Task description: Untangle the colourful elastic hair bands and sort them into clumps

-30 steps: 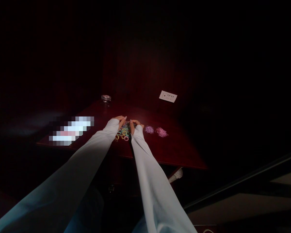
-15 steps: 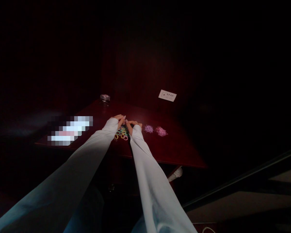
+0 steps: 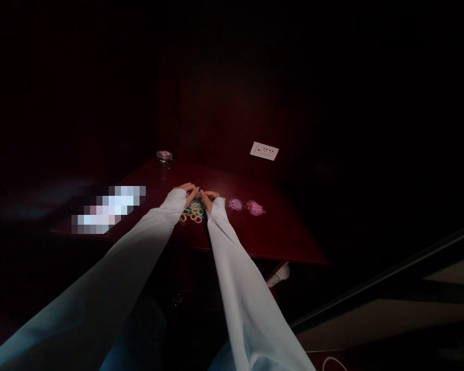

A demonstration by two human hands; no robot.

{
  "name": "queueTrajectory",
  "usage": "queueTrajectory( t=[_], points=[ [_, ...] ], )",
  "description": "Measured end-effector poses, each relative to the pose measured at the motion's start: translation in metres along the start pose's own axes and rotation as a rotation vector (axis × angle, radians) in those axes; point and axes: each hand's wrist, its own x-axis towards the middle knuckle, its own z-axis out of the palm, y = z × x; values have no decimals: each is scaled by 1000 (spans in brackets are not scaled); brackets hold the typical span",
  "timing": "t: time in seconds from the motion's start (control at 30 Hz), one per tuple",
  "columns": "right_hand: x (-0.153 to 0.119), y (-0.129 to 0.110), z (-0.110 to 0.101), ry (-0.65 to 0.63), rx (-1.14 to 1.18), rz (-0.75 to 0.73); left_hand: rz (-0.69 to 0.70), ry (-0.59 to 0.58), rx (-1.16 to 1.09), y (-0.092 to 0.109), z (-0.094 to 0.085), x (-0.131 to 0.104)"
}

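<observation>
My left hand (image 3: 187, 192) and my right hand (image 3: 212, 198) meet almost fingertip to fingertip above the dark red table (image 3: 278, 232). Both have their fingers curled into a pinch; whatever lies between them is too small to make out. Just under and in front of them is a pile of small coloured hair ties (image 3: 195, 212), in yellow, green and pink, partly hidden by the hands and sleeves. To the right of my right hand lie a small heap of purple elastic bands (image 3: 235, 204) and a heap of pink elastic bands (image 3: 255, 208).
A clear lidded jar (image 3: 164, 158) stands at the table's back left. At the left edge lies a bright, blurred-out flat object (image 3: 108, 208). A white socket plate (image 3: 264, 151) is on the wall behind. Something white (image 3: 279, 274) shows below the table's front edge.
The whole view has shifted slightly, so things sit a little further left. The hands stay together over the hair ties, with only small finger movement.
</observation>
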Motion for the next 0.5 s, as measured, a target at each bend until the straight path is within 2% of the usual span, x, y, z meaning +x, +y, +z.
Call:
queueTrajectory(
  t=[0.33, 0.5],
  points=[
    [2, 2, -1, -13, 65, -48, -73, 33, -84, -1, 2, 4],
    [5, 3, -1, -24, 107, -62, -60, 31, -129, 0, 3, 4]
  ],
)
